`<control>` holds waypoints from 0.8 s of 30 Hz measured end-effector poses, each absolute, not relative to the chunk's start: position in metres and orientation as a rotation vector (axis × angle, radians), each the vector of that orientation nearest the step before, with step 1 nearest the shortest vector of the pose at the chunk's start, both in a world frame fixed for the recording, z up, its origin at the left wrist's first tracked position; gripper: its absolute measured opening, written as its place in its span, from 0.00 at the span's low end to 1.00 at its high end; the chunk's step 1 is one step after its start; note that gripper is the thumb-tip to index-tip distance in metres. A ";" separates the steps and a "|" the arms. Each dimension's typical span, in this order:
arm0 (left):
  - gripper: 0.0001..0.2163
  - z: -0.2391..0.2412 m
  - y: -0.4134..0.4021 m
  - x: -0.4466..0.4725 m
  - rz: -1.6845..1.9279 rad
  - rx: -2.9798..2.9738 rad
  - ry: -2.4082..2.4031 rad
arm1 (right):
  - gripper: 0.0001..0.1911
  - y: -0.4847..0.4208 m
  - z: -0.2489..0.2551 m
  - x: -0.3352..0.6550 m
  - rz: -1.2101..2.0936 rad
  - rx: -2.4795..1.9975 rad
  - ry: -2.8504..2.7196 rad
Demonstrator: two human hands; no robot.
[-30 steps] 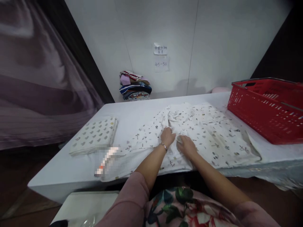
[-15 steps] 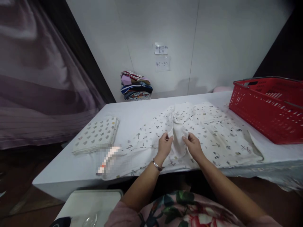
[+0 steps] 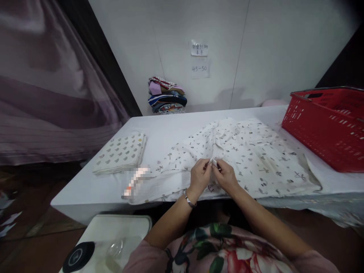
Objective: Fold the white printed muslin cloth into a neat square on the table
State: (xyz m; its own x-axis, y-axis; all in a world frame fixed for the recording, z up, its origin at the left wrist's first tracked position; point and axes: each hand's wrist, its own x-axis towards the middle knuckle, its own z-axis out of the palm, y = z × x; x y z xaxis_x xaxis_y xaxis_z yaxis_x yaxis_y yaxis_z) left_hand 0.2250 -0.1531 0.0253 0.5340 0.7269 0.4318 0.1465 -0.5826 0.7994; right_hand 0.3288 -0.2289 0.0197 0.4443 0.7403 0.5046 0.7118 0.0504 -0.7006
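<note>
A white cloth garment (image 3: 256, 151) with small grey and brown prints lies spread over the white-covered table (image 3: 159, 129), its outline partly bunched. My left hand (image 3: 200, 175), with a bracelet at the wrist, pinches the garment's edge near the front middle. Right beside it, my right hand (image 3: 225, 175) pinches the same cloth, the fingertips of both hands nearly touching. Creases run from the pinched spot up toward the far side. The exact edge between the fingers is partly hidden.
A folded patterned cloth (image 3: 121, 153) lies at the left, near a blurred-out patch. The red plastic basket (image 3: 327, 132) stands at the right. Folded fabrics (image 3: 167, 96) are stacked by the wall. Below left is a white stool-like surface (image 3: 125, 227) holding a dark round object (image 3: 79, 257).
My hands have come together from a gap apart, bringing the two pinched cloth edges to meet. The view has shifted slightly, moving the table and basket in the picture.
</note>
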 end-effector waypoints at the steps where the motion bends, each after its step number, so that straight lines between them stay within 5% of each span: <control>1: 0.07 0.026 -0.154 0.224 1.021 2.069 0.695 | 0.10 -0.230 0.020 0.329 0.034 -1.671 -1.283; 24: 0.12 0.015 -0.160 0.226 1.072 2.334 0.664 | 0.15 -0.236 0.020 0.323 -0.004 -1.783 -1.411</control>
